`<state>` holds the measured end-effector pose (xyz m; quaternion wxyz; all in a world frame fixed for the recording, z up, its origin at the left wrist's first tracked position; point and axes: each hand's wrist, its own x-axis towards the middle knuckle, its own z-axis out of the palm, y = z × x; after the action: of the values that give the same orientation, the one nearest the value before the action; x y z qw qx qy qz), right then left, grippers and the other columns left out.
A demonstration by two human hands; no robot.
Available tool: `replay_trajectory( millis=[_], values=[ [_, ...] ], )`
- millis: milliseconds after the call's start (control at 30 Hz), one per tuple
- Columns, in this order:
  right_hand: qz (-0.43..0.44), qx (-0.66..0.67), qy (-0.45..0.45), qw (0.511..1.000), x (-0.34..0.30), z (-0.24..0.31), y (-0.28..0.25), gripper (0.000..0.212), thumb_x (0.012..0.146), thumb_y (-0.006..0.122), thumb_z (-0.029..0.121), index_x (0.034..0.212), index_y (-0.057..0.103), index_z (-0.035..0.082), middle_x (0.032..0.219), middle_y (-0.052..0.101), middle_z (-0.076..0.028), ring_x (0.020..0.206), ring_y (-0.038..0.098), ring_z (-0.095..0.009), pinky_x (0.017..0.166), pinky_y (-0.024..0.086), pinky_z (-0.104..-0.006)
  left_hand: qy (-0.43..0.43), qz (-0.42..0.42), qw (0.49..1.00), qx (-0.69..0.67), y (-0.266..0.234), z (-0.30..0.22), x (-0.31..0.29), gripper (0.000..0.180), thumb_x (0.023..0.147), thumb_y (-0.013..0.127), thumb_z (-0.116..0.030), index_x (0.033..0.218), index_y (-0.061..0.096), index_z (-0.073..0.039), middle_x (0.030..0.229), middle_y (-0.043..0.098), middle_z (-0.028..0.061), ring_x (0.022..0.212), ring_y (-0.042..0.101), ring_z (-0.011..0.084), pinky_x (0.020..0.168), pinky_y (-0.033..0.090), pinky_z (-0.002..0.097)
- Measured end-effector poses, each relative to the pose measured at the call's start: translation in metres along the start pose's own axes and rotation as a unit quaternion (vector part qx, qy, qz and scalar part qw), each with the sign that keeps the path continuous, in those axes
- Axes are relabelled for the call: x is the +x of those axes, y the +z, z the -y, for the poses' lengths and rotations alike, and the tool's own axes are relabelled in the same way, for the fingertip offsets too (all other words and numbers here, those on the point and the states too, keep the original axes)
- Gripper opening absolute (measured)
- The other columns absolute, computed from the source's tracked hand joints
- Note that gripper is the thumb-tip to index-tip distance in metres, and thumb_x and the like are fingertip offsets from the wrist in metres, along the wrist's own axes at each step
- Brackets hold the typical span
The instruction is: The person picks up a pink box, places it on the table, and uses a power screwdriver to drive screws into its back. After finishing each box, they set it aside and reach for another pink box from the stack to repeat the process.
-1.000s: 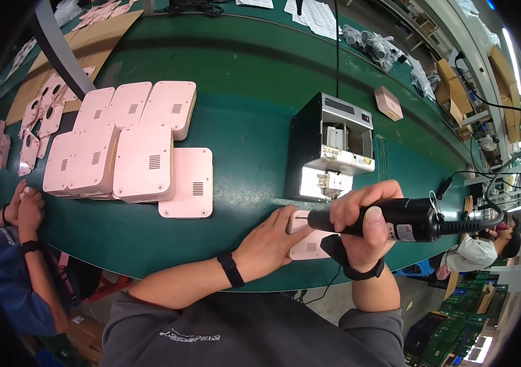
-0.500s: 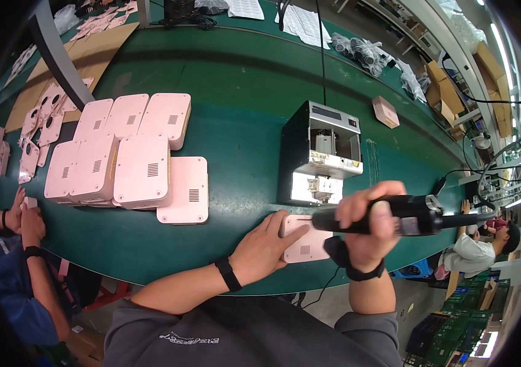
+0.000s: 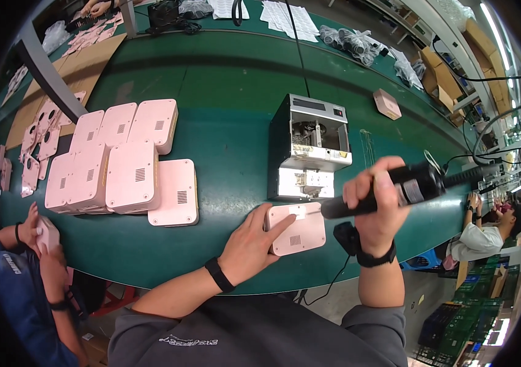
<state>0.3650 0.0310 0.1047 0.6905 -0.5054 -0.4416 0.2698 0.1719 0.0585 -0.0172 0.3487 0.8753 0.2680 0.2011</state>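
My left hand (image 3: 248, 249) holds a pink plastic box (image 3: 309, 240) against the green bench. Its fingers rest along the left side, and one reaches over the top face. The box has a slotted vent, corner screw holes and a pale patch near its far edge. My right hand (image 3: 378, 199) is wrapped round a black electric screwdriver (image 3: 416, 185), whose nose hangs near the box's far right corner; its bit cannot be made out. Just beyond the box stands a black and silver screw feeder (image 3: 318, 147), open at the front.
Stacked pink boxes (image 3: 132, 174) stand to the left, with loose pink panels (image 3: 46, 140) beyond them. A single pink box (image 3: 387, 104) lies at the far right. A co-worker's hands (image 3: 43, 244) hold another box at left. A cable (image 3: 300, 55) hangs behind the feeder.
The screwdriver's nose has moved right, from over the box's far left part to its far right corner. My left hand stays on the box. At left, the co-worker's box has come into fuller view.
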Motion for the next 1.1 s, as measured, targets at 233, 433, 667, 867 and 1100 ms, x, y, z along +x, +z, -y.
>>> replay_trajectory(
  millis=[233,433,667,867,1100],
  values=[
    [-0.024,0.010,-0.018,1.000,-0.046,0.013,-0.031,0.025,0.092,0.058,0.026,0.101,0.044,0.006,0.066,0.049,-0.006,0.051,0.048,-0.016,0.053,0.044,-0.0329,-0.004,0.002,1.000,0.012,0.000,0.000,0.001,0.089,0.060,0.085,-0.007,0.140,0.047,-0.019,0.135,0.039,0.0210,0.121,0.049,0.0388,0.095,0.050,0.0419],
    [-0.028,-0.002,-0.027,0.999,-0.059,0.012,-0.043,0.025,0.092,0.057,0.026,0.101,0.044,0.007,0.066,0.050,-0.006,0.051,0.048,-0.016,0.054,0.044,-0.0332,0.001,-0.009,1.000,0.014,0.002,0.000,0.000,0.090,0.060,0.085,-0.007,0.140,0.047,-0.019,0.134,0.040,0.0212,0.120,0.050,0.0393,0.095,0.050,0.0421],
    [-0.060,0.022,-0.020,0.998,-0.066,-0.011,-0.052,0.023,0.092,0.057,0.024,0.099,0.043,0.007,0.066,0.049,-0.006,0.051,0.048,-0.016,0.054,0.045,-0.0334,-0.003,-0.004,1.000,0.014,0.003,-0.003,0.001,0.089,0.060,0.085,-0.007,0.140,0.047,-0.020,0.134,0.040,0.0212,0.120,0.050,0.0395,0.094,0.051,0.0423],
    [-0.041,0.030,-0.035,0.998,-0.069,-0.015,-0.054,0.022,0.091,0.057,0.024,0.098,0.043,0.007,0.065,0.049,-0.006,0.051,0.047,-0.016,0.053,0.045,-0.0336,0.001,-0.010,1.000,0.017,0.000,-0.003,0.002,0.090,0.060,0.085,-0.006,0.140,0.047,-0.020,0.133,0.040,0.0202,0.120,0.050,0.0394,0.094,0.051,0.0422],
    [-0.042,-0.046,-0.015,0.998,-0.051,-0.005,-0.039,0.022,0.092,0.057,0.024,0.098,0.043,0.007,0.066,0.049,-0.006,0.051,0.047,-0.015,0.053,0.044,-0.0335,0.002,-0.011,1.000,0.018,0.002,-0.002,0.003,0.089,0.060,0.085,-0.006,0.140,0.047,-0.020,0.134,0.040,0.0195,0.120,0.050,0.0389,0.094,0.051,0.0423]
  ],
)
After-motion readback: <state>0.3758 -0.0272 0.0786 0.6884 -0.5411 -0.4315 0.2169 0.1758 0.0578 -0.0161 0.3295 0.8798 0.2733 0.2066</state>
